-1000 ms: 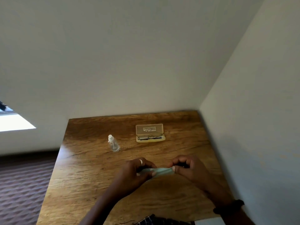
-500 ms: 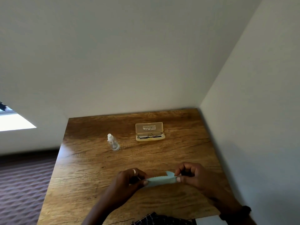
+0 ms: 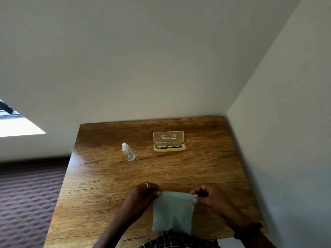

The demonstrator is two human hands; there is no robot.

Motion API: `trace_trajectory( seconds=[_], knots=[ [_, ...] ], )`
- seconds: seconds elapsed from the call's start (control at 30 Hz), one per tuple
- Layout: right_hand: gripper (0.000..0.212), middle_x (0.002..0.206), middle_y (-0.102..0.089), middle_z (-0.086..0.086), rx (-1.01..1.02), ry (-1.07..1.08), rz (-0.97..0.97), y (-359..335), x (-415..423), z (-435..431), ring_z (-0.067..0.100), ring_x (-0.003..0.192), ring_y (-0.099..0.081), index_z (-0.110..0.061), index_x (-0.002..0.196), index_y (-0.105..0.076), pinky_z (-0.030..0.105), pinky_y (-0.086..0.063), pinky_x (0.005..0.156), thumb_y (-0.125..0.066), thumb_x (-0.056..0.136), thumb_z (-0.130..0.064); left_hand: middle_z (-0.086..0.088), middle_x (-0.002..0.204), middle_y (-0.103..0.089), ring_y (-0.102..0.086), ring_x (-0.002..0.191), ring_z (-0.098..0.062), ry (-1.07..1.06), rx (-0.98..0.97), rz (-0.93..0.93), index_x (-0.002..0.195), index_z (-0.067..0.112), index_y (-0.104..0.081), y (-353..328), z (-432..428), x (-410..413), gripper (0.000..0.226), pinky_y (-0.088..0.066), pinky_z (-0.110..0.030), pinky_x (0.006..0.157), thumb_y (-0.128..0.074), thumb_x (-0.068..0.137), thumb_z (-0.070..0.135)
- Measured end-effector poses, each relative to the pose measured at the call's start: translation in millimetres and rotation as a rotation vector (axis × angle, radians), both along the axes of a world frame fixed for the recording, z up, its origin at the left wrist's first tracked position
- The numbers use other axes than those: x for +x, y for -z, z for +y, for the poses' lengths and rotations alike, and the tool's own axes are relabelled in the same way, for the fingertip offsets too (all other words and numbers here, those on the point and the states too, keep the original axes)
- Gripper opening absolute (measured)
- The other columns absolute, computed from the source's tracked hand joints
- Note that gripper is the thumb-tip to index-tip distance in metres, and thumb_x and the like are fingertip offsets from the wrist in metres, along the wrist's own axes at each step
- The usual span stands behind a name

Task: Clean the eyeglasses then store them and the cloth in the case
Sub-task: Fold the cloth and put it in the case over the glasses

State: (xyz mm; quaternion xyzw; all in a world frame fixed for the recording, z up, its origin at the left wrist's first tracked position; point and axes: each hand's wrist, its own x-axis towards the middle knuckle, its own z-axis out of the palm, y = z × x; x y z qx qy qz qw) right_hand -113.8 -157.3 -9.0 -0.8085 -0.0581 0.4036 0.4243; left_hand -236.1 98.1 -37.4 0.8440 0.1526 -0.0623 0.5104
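Note:
A pale green cleaning cloth (image 3: pixel 172 211) hangs unfolded over the near part of the wooden table (image 3: pixel 100 185). My left hand (image 3: pixel 141 196) pinches its upper left corner and my right hand (image 3: pixel 208 196) pinches its upper right corner. Far across the table a cream eyeglass case (image 3: pixel 169 141) lies open, lid tilted back, with the dark-framed eyeglasses (image 3: pixel 169 145) folded inside its tray.
A small clear spray bottle (image 3: pixel 128 152) with a white cap stands left of the case. Walls close the table's far and right sides. Its left edge drops to patterned carpet (image 3: pixel 26 199). Plaid fabric (image 3: pixel 175 240) shows at the near edge.
The cloth was a folded narrow strip held between both hands; it has opened into a full square hanging down. Both hands have drawn nearer to me and slightly apart.

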Motion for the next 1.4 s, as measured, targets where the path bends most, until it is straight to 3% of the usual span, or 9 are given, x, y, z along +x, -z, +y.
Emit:
trace_trajectory(
  seconds=[0.13, 0.23, 0.33, 0.5, 0.77, 1.0, 1.17, 1.4],
  knots=[
    [0.010, 0.090, -0.071, -0.005, -0.129, 0.049, -0.122, 33, 31, 32, 0.008, 0.085, -0.066, -0.016, 0.088, -0.070, 0.021, -0.051, 0.065, -0.074, 0.081, -0.011, 0.024, 0.103, -0.068, -0.063, 0.091, 0.012, 0.070, 0.138, 0.028, 0.106, 0.034, -0.070, 32, 9, 44, 0.015, -0.054, -0.015, 0.080, -0.064, 0.098, 0.023],
    [0.007, 0.083, -0.070, -0.007, -0.179, 0.017, -0.256, 54, 46, 46, 0.006, 0.078, -0.065, -0.018, 0.081, -0.070, 0.028, -0.057, 0.070, -0.071, 0.081, -0.011, 0.021, 0.106, -0.065, -0.060, 0.092, 0.012, 0.088, 0.237, 0.006, 0.108, 0.031, -0.069, 53, 15, 66, 0.014, -0.055, -0.016, 0.084, -0.063, 0.098, 0.023],
    [0.009, 0.078, -0.069, -0.007, -0.170, -0.007, -0.363, 64, 55, 53, 0.007, 0.074, -0.065, -0.020, 0.078, -0.068, 0.033, -0.059, 0.070, -0.069, 0.081, -0.012, 0.013, 0.108, -0.067, -0.064, 0.096, 0.001, 0.052, 0.311, -0.071, 0.107, 0.029, -0.070, 67, 20, 79, 0.013, -0.058, -0.023, 0.084, -0.064, 0.097, 0.025],
    [0.011, 0.081, -0.066, -0.011, -0.146, 0.033, -0.455, 73, 65, 54, 0.002, 0.079, -0.061, -0.024, 0.080, -0.067, 0.021, -0.052, 0.068, -0.070, 0.085, -0.014, 0.005, 0.107, -0.068, -0.065, 0.096, -0.005, 0.042, 0.381, -0.173, 0.106, 0.020, -0.073, 76, 25, 89, 0.014, -0.057, -0.022, 0.082, -0.068, 0.094, 0.015],
    [0.006, 0.090, -0.069, -0.009, -0.137, 0.053, -0.512, 79, 79, 58, 0.005, 0.086, -0.062, -0.023, 0.089, -0.072, 0.027, -0.054, 0.077, -0.070, 0.086, -0.018, 0.005, 0.104, -0.070, -0.064, 0.094, -0.005, 0.096, 0.484, -0.169, 0.104, 0.022, -0.074, 78, 35, 95, 0.012, -0.059, -0.027, 0.081, -0.067, 0.094, 0.018],
    [0.001, 0.090, -0.067, -0.008, -0.186, -0.005, -0.611, 81, 81, 64, 0.007, 0.083, -0.059, -0.022, 0.086, -0.069, 0.023, -0.050, 0.070, -0.069, 0.087, -0.021, 0.002, 0.102, -0.071, -0.063, 0.088, -0.004, 0.063, 0.499, -0.169, 0.101, 0.018, -0.074, 72, 35, 96, 0.009, -0.047, -0.012, 0.073, -0.068, 0.095, 0.016],
    [0.001, 0.091, -0.064, -0.007, -0.181, -0.029, -0.690, 84, 80, 65, 0.008, 0.082, -0.058, -0.022, 0.087, -0.068, 0.027, -0.053, 0.071, -0.069, 0.086, -0.022, -0.002, 0.105, -0.070, -0.065, 0.092, -0.010, 0.073, 0.494, -0.214, 0.105, 0.012, -0.075, 70, 38, 93, 0.014, -0.053, -0.018, 0.080, -0.067, 0.094, 0.010],
    [0.010, 0.092, -0.061, -0.011, -0.062, -0.042, -0.762, 83, 62, 56, 0.004, 0.083, -0.057, -0.023, 0.088, -0.068, 0.024, -0.053, 0.070, -0.070, 0.083, -0.014, -0.002, 0.108, -0.068, -0.068, 0.090, -0.009, 0.111, 0.485, -0.320, 0.101, 0.011, -0.074, 69, 38, 73, 0.012, -0.061, -0.025, 0.073, -0.072, 0.090, 0.010]
  ],
)
